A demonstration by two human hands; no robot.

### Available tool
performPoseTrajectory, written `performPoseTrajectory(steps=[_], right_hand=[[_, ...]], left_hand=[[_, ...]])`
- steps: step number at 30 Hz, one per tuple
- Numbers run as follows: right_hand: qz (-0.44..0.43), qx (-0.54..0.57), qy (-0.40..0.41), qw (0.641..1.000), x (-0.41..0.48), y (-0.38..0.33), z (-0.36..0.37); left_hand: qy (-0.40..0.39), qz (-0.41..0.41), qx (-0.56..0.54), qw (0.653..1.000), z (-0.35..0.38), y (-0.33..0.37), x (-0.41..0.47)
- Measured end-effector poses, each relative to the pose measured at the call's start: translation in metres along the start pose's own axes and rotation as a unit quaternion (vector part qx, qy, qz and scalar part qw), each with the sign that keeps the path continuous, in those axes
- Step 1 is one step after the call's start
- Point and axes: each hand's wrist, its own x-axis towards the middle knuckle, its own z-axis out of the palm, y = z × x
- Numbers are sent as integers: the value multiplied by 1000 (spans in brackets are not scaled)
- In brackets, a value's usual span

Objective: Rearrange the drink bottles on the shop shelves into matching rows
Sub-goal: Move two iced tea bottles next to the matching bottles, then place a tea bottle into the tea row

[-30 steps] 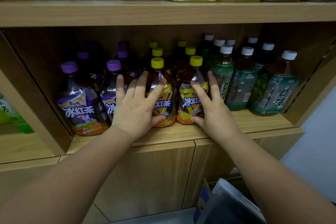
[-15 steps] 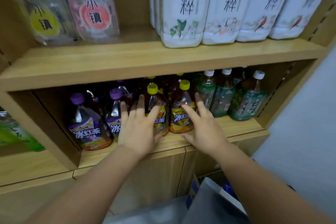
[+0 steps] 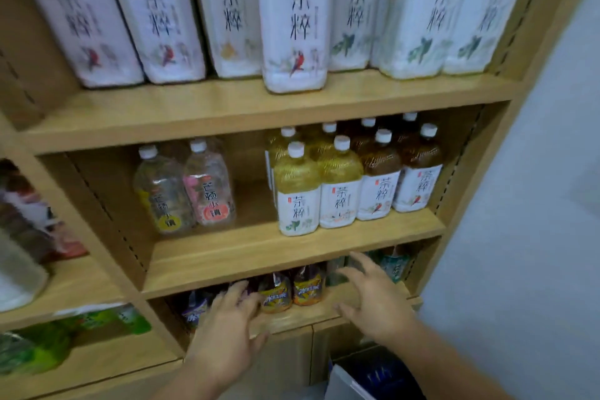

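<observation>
left hand (image 3: 227,331) and right hand (image 3: 376,302) are open, fingers spread, gripping nothing. between them two yellow-label bottles (image 3: 308,286) stand on the bottom shelf (image 3: 302,315); contact is too blurred to tell.

Both hands outstretched: left (image 3: 227,331) and right (image 3: 373,299), fingers spread, holding nothing.

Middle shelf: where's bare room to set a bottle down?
Widest free patch: bare middle shelf board between the pink-label clear bottle and the white-label tea block. A narrower gap lies between the yellow-label clear bottle and the left side wall. The shelf's right half is packed; so is the top row.
</observation>
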Motion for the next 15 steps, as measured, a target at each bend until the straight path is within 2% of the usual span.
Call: performPoseTrajectory(steps=[3,8,12,15], right_hand=[[-20,28,28,999,-8,-13,-66],[-53,61,130,988,-5,-33,-171],[-87,156,212,961,0,-54,-220],[-90,197,232,948,9,-72,-242]], left_hand=[[33,9,-48,998,-61,24,-18],[127,25,-66,989,-154,64,-21],[210,27,-58,976,-213,83,-10],[270,30,-62,960,-250,89,-1]])
